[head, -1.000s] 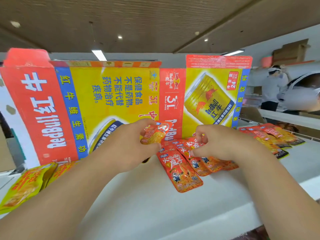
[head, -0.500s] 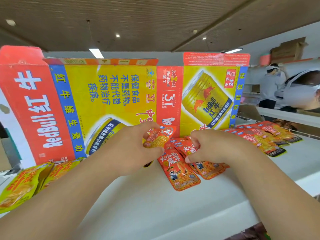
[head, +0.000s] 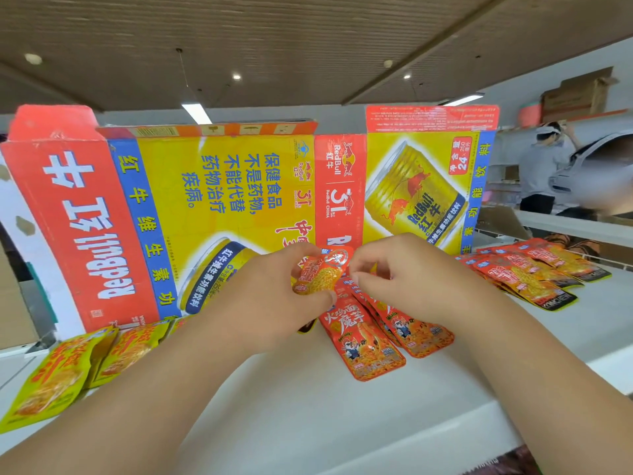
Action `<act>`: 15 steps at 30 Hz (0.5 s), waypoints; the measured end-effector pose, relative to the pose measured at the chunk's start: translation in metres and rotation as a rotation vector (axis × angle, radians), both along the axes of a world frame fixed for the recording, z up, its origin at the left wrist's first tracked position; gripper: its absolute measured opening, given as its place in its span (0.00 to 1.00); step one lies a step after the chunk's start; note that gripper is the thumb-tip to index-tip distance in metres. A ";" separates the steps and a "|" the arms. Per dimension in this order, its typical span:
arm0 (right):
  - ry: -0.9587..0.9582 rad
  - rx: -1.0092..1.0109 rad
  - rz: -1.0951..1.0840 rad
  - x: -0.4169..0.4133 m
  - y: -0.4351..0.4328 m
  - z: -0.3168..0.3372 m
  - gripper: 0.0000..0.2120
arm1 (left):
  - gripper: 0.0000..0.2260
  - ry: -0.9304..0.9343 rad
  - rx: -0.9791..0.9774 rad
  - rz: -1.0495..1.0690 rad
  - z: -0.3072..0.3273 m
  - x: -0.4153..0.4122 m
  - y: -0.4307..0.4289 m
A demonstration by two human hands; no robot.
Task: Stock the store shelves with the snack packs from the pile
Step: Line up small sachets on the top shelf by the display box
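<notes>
My left hand (head: pixel 267 299) grips a small stack of orange snack packs (head: pixel 318 274) just above the white shelf (head: pixel 325 423). My right hand (head: pixel 407 279) is curled, and its thumb and forefinger pinch the right edge of that stack. Below both hands, a fanned row of red snack packs (head: pixel 368 347) lies flat on the shelf; its far end is hidden behind my hands.
A flattened red and yellow Red Bull carton (head: pixel 222 200) stands as the shelf's back wall. Yellow packs (head: pixel 58 378) lie at the left and more red-orange packs (head: pixel 527 279) at the right. A person (head: pixel 541 166) stands far right, by another shelf.
My right hand has lifted off the red packs on the shelf and moved left to the stack in my left hand. The left hand has stayed in place.
</notes>
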State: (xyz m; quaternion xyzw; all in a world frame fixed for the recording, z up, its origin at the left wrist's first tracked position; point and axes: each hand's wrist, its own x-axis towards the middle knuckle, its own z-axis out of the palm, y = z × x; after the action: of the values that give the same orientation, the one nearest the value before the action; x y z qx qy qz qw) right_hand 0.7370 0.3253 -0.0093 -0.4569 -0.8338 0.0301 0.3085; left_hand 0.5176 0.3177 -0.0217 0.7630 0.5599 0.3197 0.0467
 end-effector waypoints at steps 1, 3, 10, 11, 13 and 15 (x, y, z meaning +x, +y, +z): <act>0.013 0.009 0.027 -0.002 -0.001 0.000 0.06 | 0.26 0.004 0.009 0.002 -0.001 0.001 0.000; 0.020 0.016 0.037 -0.003 0.000 -0.001 0.06 | 0.27 0.015 0.019 0.006 -0.001 0.004 0.000; 0.126 0.069 -0.095 0.002 0.010 -0.003 0.09 | 0.18 -0.058 0.065 -0.118 0.001 0.008 -0.005; 0.139 0.074 -0.116 0.002 0.011 -0.003 0.12 | 0.19 -0.049 0.069 -0.127 0.001 0.010 -0.005; 0.124 0.075 -0.162 0.001 0.009 -0.001 0.22 | 0.22 -0.026 0.066 -0.156 0.001 0.013 -0.008; 0.062 0.088 -0.210 0.000 0.007 0.000 0.32 | 0.23 -0.012 0.072 -0.204 -0.001 0.016 -0.011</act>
State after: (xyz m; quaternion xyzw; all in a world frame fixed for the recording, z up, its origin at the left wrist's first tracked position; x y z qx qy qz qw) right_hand 0.7371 0.3325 -0.0091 -0.5265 -0.7720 -0.0249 0.3552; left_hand 0.5341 0.3069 -0.0223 0.8153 0.4672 0.3377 0.0548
